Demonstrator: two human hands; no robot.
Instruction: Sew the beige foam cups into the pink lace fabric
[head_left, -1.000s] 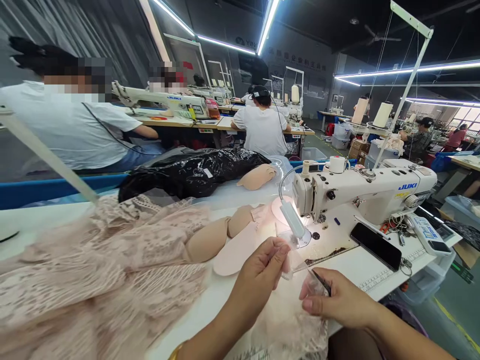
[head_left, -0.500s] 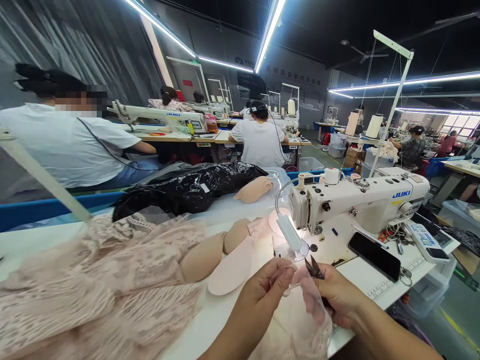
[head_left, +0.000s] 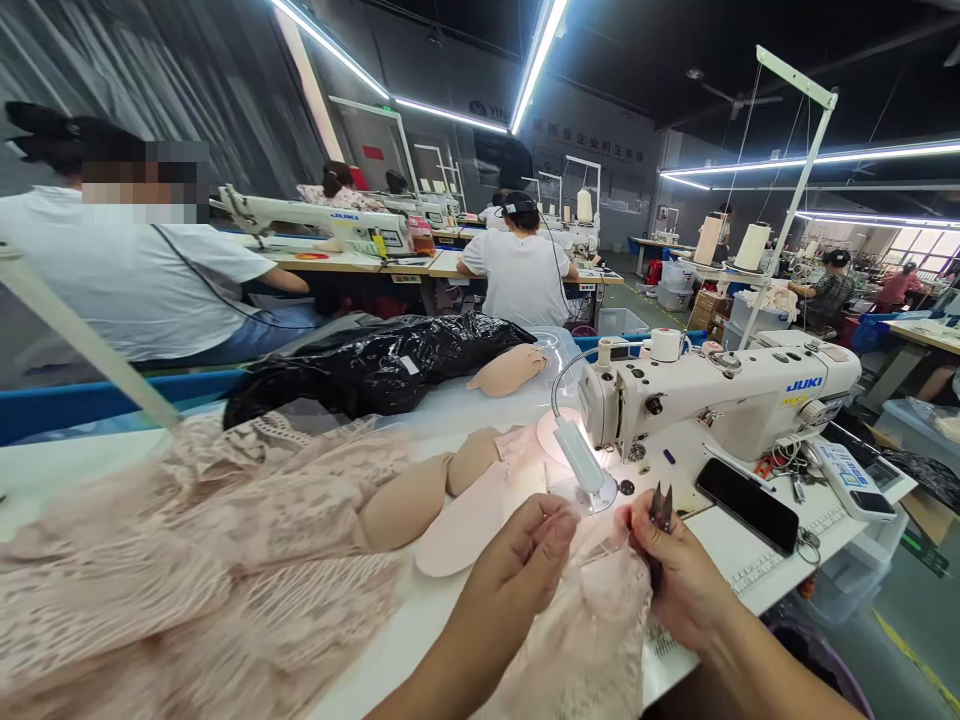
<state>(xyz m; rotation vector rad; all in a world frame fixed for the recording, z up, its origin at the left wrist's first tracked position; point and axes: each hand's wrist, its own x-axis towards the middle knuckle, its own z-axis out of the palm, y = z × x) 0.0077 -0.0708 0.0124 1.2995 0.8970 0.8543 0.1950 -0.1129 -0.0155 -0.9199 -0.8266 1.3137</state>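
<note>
My left hand [head_left: 525,560] is closed, thumb and fingers pinched at the upper edge of a pale pink lace garment piece [head_left: 600,630]. Thread snips [head_left: 661,510] are gripped in my right hand [head_left: 679,575], with their dark blades pointing up. The right fingertips also pinch the sheer fabric, and the piece hangs down between both hands. Behind them stands a white sewing machine [head_left: 720,385], its small lamp [head_left: 581,460] lighting the needle area. Beige moulded cups [head_left: 405,500] and a flat pale pink pad [head_left: 461,525] lie left of my hands.
A heap of pink lace [head_left: 187,560] covers the table's left side. A black plastic bag [head_left: 375,365] lies beyond it. To the right are a phone [head_left: 748,505], keys [head_left: 808,545] and a machine control panel [head_left: 855,480]. Co-workers [head_left: 521,265] sit at machines ahead.
My hands have moved slightly apart and up. The snips have turned from leaning left to pointing upward, and the fabric hangs lower between the hands.
</note>
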